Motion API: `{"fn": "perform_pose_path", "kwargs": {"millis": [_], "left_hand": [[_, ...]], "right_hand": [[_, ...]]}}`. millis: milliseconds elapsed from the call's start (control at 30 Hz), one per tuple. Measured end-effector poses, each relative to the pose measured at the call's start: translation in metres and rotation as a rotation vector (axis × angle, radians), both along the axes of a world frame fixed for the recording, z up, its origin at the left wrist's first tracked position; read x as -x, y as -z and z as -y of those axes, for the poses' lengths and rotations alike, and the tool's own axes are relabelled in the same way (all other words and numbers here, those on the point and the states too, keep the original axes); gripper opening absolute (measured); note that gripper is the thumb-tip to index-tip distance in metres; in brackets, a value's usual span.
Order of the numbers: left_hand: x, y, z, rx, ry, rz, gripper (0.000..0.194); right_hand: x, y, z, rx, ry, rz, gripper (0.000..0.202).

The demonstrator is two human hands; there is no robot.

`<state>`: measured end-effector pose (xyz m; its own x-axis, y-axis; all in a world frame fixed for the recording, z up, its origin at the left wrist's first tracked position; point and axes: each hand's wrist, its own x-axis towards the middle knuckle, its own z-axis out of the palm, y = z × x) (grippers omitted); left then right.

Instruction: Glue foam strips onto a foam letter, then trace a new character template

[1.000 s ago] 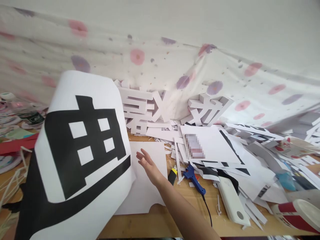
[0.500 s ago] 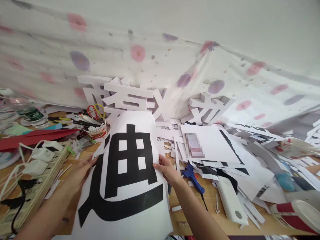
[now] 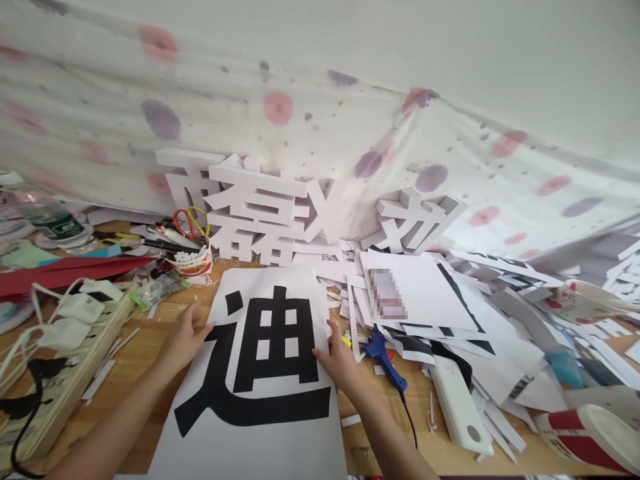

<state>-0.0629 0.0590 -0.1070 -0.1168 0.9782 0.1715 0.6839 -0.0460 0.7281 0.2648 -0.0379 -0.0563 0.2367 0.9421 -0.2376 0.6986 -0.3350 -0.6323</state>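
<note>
The sheet (image 3: 270, 407) has gone lower, between my left hand (image 3: 184, 341) and right hand (image 3: 341, 360), half open at its edges; if they pinch, I cannot tell. Probably light, bendable; better hold both edges.

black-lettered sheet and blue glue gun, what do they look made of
Black-lettered sheet: probably matte paper; it lies flat with no visible thickness at its edges. Blue glue gun: likely molded plastic, finish unclear, judging by its uniform color.
</note>
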Motion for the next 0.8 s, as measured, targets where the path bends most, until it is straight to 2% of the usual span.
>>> {"fn": "perform_pose_path", "kwargs": {"millis": [67,133,267,333,400,533,800], "left_hand": [[-0.011,-0.004,0.004,-0.114,0.056,-0.146,0.061],[-0.029,-0.009,0.009,-0.172,0.201,-0.227,0.057],[-0.073,-0.011,0.021,-0.127,0.462,-0.38,0.058],[-0.089,-0.008,0.025,-0.088,0.541,-0.463,0.06],[-0.096,-0.003,0.026,-0.064,0.573,-0.526,0.062],[-0.097,0.004,0.026,-0.1,0.568,-0.6,0.066],[-0.097,0.009,0.028,-0.19,0.511,-0.618,0.065]], "right_hand": [[0.001,0.001,-0.001,-0.029,-0.019,0.047,0.064],[0.001,0.002,0.0,-0.072,-0.031,0.106,0.061],[-0.003,0.002,0.004,-0.118,-0.024,0.259,0.05],[-0.005,0.001,0.009,-0.091,-0.05,0.298,0.044],[-0.007,-0.002,0.015,-0.053,-0.093,0.3,0.039],[-0.009,-0.005,0.021,-0.015,-0.166,0.282,0.039],[-0.008,-0.011,0.009,0.146,-0.247,0.473,0.043]]}}
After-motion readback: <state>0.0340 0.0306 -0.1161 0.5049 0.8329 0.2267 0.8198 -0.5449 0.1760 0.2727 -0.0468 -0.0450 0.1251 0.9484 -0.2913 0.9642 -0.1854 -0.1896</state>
